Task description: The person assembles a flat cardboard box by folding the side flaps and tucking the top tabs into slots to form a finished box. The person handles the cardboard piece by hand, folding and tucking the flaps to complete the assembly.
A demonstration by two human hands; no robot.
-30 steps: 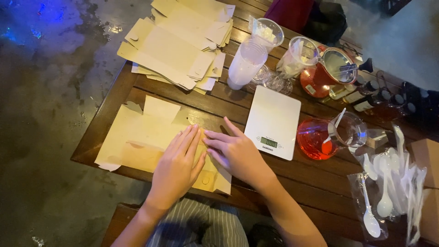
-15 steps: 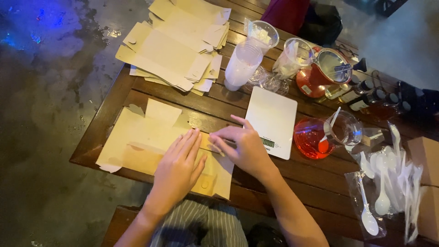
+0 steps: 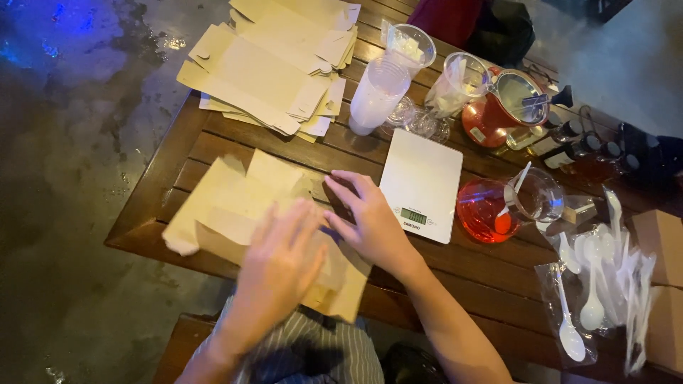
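A flat brown cardboard box blank [image 3: 226, 206] lies on the near edge of the wooden slatted table [image 3: 498, 274]. My left hand [image 3: 279, 257] rests flat on it with fingers spread, blurred by motion. My right hand [image 3: 367, 218] presses on the blank's right part, fingers pointing left, close to the white kitchen scale [image 3: 421, 183]. Neither hand grips anything that I can make out.
A pile of unfolded cardboard blanks [image 3: 274, 60] sits at the far left. Stacked clear plastic cups [image 3: 378, 92], a red pitcher [image 3: 506, 107], a glass jug of red liquid [image 3: 498, 206] and bagged white plastic spoons [image 3: 597, 284] crowd the right side. Dark bottles [image 3: 590, 146] stand beyond.
My left hand has slid down and toward me across the blank. My right hand has spread flat again after curling its fingers. The view has shifted slightly.
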